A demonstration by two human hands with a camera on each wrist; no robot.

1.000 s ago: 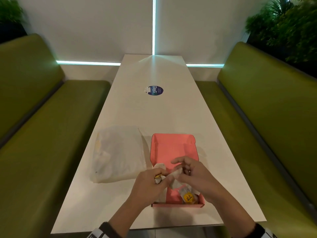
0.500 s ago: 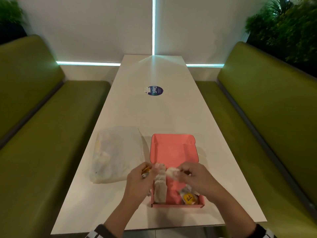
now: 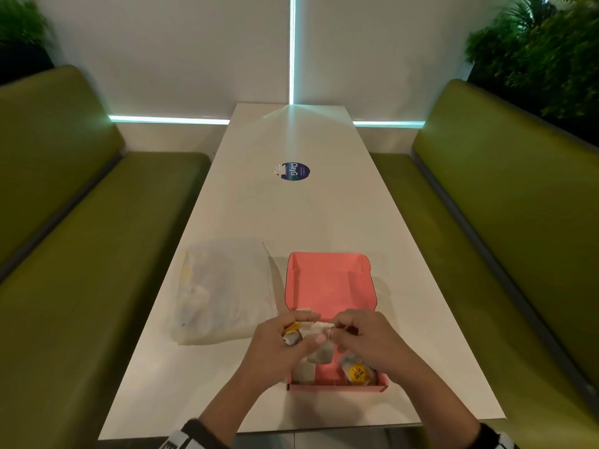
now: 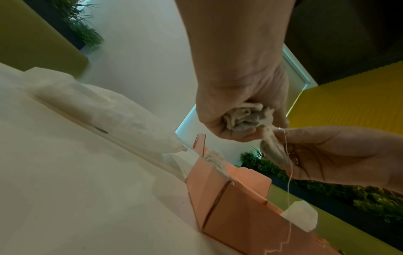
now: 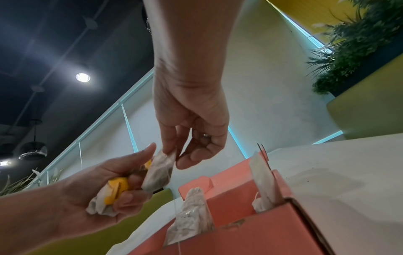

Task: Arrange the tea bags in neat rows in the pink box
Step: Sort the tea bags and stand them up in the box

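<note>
White worktop (image 3: 291,222) under my fingers | green benches either side | left hand (image 3: 275,348) clutching tea bags (image 4: 248,117) | right hand (image 3: 366,341) pinching one tea bag (image 5: 159,172) above pink box (image 3: 330,286)

Both hands over near end of pink box (image 3: 330,283), lid open flat toward far side. Left hand (image 3: 278,348) grips bunch of tea bags (image 3: 293,335) with yellow tags. Right hand (image 3: 366,341) pinches one tea bag (image 3: 321,353) hanging above box. More bags inside: one at left wall (image 3: 304,371), yellow-tagged one (image 3: 356,372) at right. White plastic bag (image 3: 223,290) just left of box on white table (image 3: 308,215).
</note>
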